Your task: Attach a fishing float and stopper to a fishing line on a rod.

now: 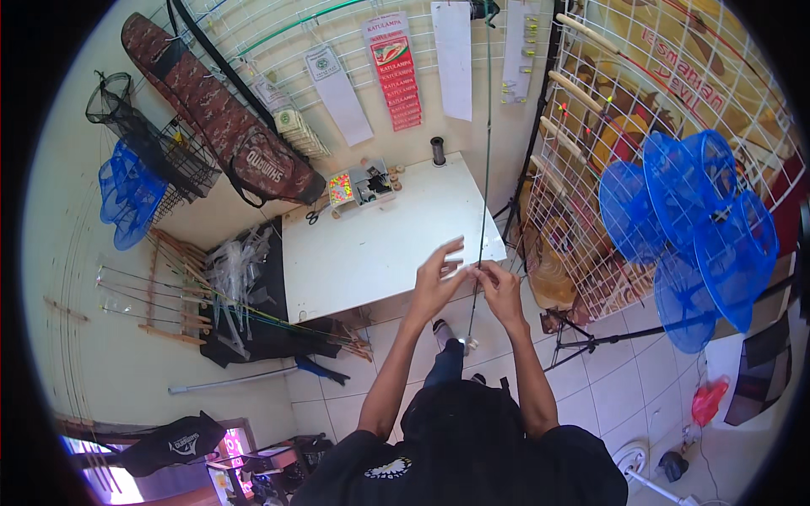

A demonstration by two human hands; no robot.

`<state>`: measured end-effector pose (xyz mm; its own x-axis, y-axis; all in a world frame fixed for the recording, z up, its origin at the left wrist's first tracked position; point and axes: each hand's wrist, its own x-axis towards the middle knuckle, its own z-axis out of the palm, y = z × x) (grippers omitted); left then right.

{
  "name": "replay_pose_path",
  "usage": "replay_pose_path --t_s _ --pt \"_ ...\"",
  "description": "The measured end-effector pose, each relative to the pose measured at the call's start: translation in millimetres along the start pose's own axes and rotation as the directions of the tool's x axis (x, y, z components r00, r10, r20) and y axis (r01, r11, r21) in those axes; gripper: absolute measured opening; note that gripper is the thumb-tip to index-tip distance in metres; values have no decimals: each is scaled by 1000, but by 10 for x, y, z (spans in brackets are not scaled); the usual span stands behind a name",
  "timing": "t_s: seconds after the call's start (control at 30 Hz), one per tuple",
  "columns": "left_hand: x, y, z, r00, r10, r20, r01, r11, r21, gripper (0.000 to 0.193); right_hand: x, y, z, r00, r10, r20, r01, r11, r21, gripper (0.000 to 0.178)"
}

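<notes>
A thin dark fishing rod (487,160) stands nearly upright in front of me, its lower end near my foot. My left hand (439,274) is beside the rod at the table's front right corner. Its thumb and forefinger come together near the rod, with the other fingers stretched out. From the other side my right hand (501,291) meets it, thumb and fingertips pinched against or right beside the rod. Whatever tiny thing lies between the fingertips is too small to make out. The white table (380,253) lies just beyond my left hand.
On the table are a box of small tackle (369,187), scissors (315,214) and a dark spool (438,151). Blue mesh nets (688,236) hang from a white wire rack on the right, near a black stand (582,341). Rods with wooden handles (194,295) lean at left below a camouflage rod bag (219,110).
</notes>
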<state>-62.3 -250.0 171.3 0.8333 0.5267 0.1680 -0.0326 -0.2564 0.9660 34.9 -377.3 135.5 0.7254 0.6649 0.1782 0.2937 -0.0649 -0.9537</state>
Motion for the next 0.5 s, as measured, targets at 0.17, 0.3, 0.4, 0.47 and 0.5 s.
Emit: replay_pose_path --t_s 0.17,0.3,0.4,0.47,0.5 --pt "288 594 -3 975 208 -79 -212 976 -55 53 -422 593 44 1000 15 -22 -18 993 -113 12" --pt "438 1000 -33 947 283 -150 -304 942 -141 39 -734 708 90 997 -45 -65 42 998 -48 13" --pt "434 1129 0 946 275 -175 -313 916 -252 32 -857 824 56 999 21 -47 -27 992 -120 13" --pt "366 1163 30 962 234 -143 -263 935 -239 27 -924 880 18 999 31 -41 -37 991 -129 13" --pt "345 1142 70 961 239 -142 -268 932 -243 27 -953 885 -6 998 48 -33 -52 990 -134 13"
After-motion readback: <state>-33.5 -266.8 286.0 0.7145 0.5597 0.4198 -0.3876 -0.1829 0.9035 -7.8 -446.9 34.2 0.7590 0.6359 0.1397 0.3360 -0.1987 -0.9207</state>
